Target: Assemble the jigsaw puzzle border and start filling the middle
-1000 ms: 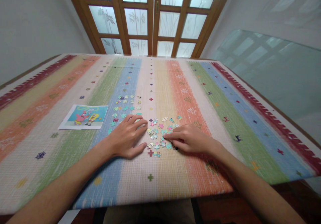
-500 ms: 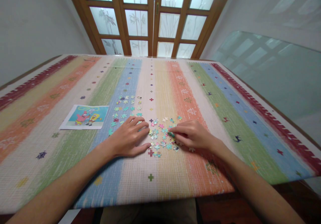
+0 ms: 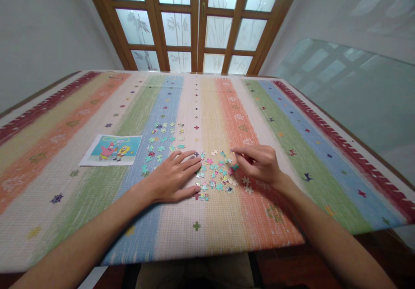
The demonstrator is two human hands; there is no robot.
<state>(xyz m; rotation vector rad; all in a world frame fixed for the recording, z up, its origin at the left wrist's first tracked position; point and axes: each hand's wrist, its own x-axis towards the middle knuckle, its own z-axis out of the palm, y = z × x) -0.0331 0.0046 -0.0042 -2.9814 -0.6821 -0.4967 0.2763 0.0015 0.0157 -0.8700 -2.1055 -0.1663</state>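
My left hand (image 3: pixel 177 176) rests palm down on the tablecloth, fingers spread, its tips touching the left edge of a loose cluster of jigsaw puzzle pieces (image 3: pixel 212 173). At the cluster's upper right is my right hand (image 3: pixel 257 161), its fingers curled and its index tip on a small puzzle piece that is mostly hidden. A teal puzzle piece (image 3: pixel 235 167) lies beside the right thumb. Two pale pieces (image 3: pixel 247 184) sit below that hand. Beyond my left hand, more puzzle pieces (image 3: pixel 163 140), mostly teal, are laid out apart in loose rows.
A printed cartoon picture (image 3: pixel 112 150) lies on the left of the striped tablecloth (image 3: pixel 207 233). Wooden doors with glass panes (image 3: pixel 198 25) stand behind the table. A glass panel (image 3: pixel 350 81) leans at the right wall.
My right hand has moved up and right from the middle of the cluster to its upper right edge, uncovering pieces. My left hand has shifted slightly right.
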